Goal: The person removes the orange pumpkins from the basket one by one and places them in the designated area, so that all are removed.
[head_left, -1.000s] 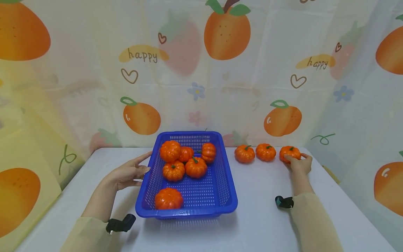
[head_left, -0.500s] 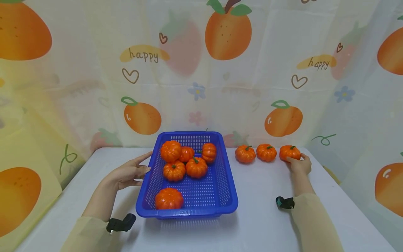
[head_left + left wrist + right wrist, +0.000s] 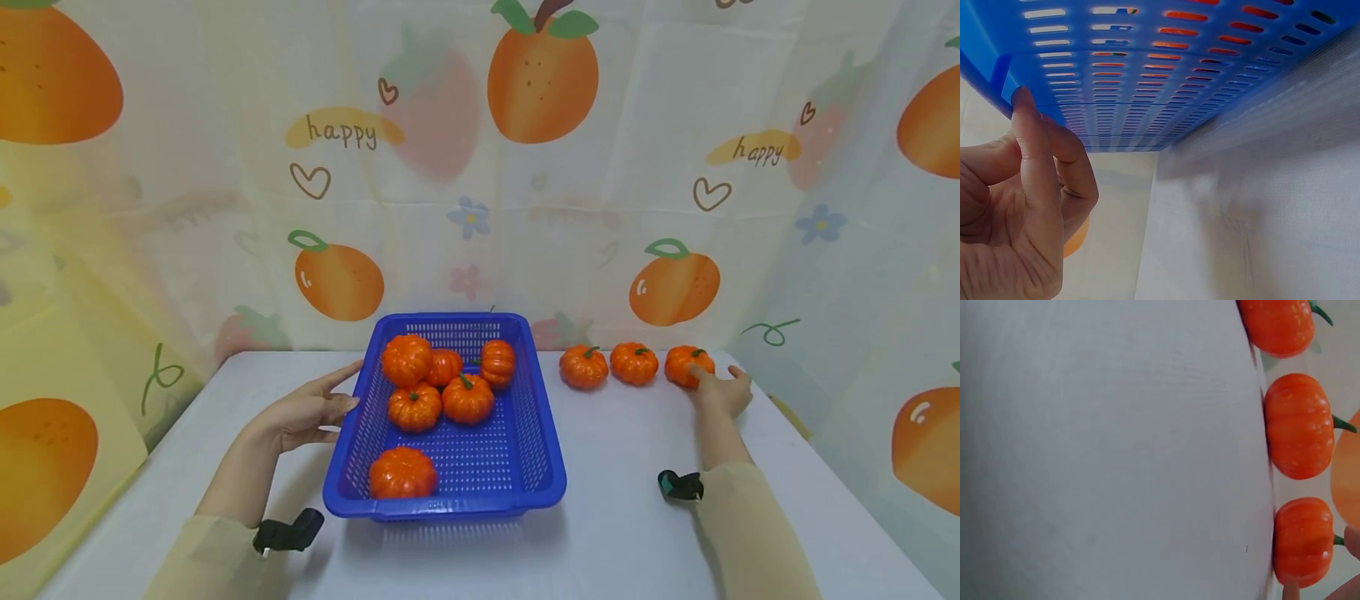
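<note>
My left hand (image 3: 315, 410) is at the left side of a blue perforated plastic basket (image 3: 557, 450), fingertips right at the rim. In the left wrist view one finger (image 3: 1035, 159) reaches up to the rim and another is bent beside it. Several small orange pumpkins, such as a green-stemmed pumpkin (image 3: 468, 400), lie in the basket. At the right end of a row of three pumpkins, my right hand (image 3: 722, 395) is beside the last pumpkin (image 3: 682, 367), fingers spread. The right wrist view shows a fingertip (image 3: 1291, 591) at that pumpkin's lower edge.
The other two pumpkins of the row, the left pumpkin (image 3: 583, 367) and the middle pumpkin (image 3: 634, 364), sit between the basket and my right hand. All stand on a white table (image 3: 622, 533). A fruit-printed curtain (image 3: 540, 217) hangs right behind the table's back edge.
My right hand has shifted slightly right and its fingers have spread away from the last pumpkin, which stays in the row. The left hand and basket have not visibly moved.
</note>
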Action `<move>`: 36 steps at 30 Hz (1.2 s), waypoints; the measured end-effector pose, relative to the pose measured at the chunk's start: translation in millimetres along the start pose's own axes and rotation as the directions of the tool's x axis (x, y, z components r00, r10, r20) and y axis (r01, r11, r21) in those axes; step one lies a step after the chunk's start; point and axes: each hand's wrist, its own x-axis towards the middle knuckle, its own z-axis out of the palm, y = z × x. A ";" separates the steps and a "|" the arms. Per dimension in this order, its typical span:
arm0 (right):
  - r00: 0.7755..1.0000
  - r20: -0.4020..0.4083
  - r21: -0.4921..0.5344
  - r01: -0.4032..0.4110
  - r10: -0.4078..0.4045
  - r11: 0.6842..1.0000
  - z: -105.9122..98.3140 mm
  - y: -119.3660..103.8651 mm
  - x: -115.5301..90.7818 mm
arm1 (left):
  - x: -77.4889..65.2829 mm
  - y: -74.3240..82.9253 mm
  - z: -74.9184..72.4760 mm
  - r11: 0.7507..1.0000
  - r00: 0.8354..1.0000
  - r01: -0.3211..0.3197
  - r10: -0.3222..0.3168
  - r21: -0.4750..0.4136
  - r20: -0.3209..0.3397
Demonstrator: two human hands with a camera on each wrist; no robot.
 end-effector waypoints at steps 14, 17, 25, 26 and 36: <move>0.991 -0.099 0.275 0.113 -0.089 0.955 7.3 -41.7 -36.7 | 0.0 -5.1 -3.2 1.000 1.000 0.014 -0.014 0.002 0.005; 0.992 -0.056 0.294 0.124 -0.112 0.948 11.2 -51.7 -46.6 | 0.1 -4.3 -2.3 1.000 1.000 0.008 -0.008 0.008 0.003; 0.968 0.137 0.372 0.146 -0.209 0.917 21.1 -77.1 -88.4 | 0.8 -3.7 -1.8 1.000 1.000 0.011 -0.011 0.005 -0.005; 0.958 0.166 0.369 0.159 -0.233 0.916 22.4 -79.5 -94.0 | 0.9 -3.7 -1.9 1.000 1.000 0.012 -0.011 0.004 -0.005; 0.796 0.440 0.333 0.285 -0.416 0.899 35.6 -95.1 -152.3 | 2.6 -2.2 -1.5 1.000 1.000 0.005 -0.005 0.001 0.000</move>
